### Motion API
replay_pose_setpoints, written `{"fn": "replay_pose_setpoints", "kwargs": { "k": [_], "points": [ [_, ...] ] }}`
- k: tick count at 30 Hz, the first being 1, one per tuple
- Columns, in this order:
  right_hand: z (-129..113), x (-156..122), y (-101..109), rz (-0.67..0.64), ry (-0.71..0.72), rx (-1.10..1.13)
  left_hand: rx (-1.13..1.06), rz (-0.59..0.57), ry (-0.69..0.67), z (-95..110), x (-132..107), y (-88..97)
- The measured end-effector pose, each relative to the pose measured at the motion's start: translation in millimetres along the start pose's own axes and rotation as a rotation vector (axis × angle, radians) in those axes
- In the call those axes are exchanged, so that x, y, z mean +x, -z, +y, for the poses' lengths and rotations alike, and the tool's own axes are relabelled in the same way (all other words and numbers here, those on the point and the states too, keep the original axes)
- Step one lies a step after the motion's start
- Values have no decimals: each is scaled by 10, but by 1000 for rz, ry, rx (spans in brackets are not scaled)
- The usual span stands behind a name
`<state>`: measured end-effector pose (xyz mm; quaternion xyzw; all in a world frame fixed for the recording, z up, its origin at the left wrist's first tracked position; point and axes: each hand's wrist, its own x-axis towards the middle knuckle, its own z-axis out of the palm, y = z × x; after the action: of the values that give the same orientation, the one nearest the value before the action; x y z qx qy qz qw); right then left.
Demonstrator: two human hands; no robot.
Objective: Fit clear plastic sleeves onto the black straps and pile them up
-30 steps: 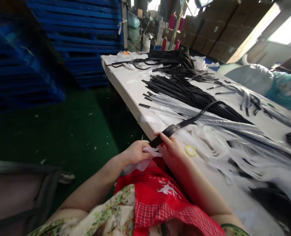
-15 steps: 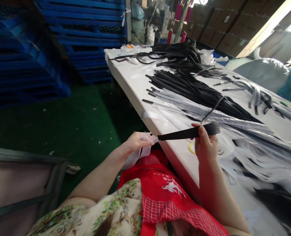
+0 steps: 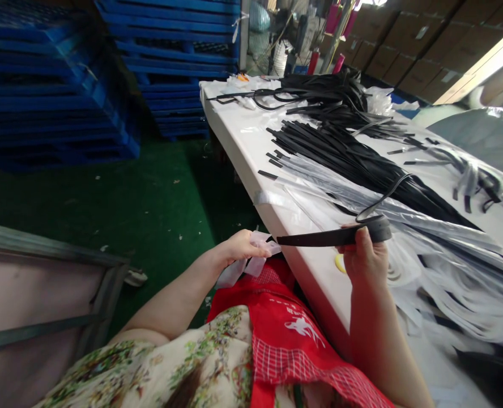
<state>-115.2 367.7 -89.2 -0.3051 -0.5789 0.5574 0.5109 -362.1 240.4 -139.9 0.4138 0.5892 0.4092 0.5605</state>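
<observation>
Closed round part of a black strip [image 3: 315,238], my right hand [image 3: 366,258] holds it over the near edge of the table. The strip's free end points left, and its other part curls up behind the fingers. My left hand [image 3: 245,246] pinches a translucent white plastic strip [image 3: 258,264], which hangs in folds over the apron. The tip of the black strip lies close to this plastic; whether they touch I cannot tell. Beyond my right hand lie clear plastic sleeves [image 3: 340,184] and a bundle of black strips [image 3: 345,150].
A yellow tape ring [image 3: 340,263] sits on the white table [image 3: 234,139] beside my right wrist. More black strips [image 3: 319,90] are heaped at the far end. Blue pallets [image 3: 179,56] stand at the back left, and a framed panel [image 3: 43,294] is near me on the left.
The view has turned slightly left, so the scene sits further right. The black strip's free end has dipped a little, and its curled part has shifted. Both hands keep their holds.
</observation>
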Motion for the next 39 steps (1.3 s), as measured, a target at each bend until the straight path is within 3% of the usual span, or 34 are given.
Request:
{"fn": "replay_pose_setpoints", "kwargs": {
  "k": [12, 19, 28, 34, 39],
  "points": [
    [34, -32, -30, -96, -16, 17, 239, -161, 51, -75, 84, -118],
    [95, -35, 55, -132, -7, -74, 230, -232, 51, -129, 123, -118],
    [104, 2, 60, -313, -63, -134, 249, -322, 107, -55, 133, -143],
    [96, 1, -101, -447, -258, -165, 236, -367, 156, 1, 117, -168],
    [176, 28, -231, -416, -440, -95, 328, -401, 26, -7, 125, -153]
  ]
}}
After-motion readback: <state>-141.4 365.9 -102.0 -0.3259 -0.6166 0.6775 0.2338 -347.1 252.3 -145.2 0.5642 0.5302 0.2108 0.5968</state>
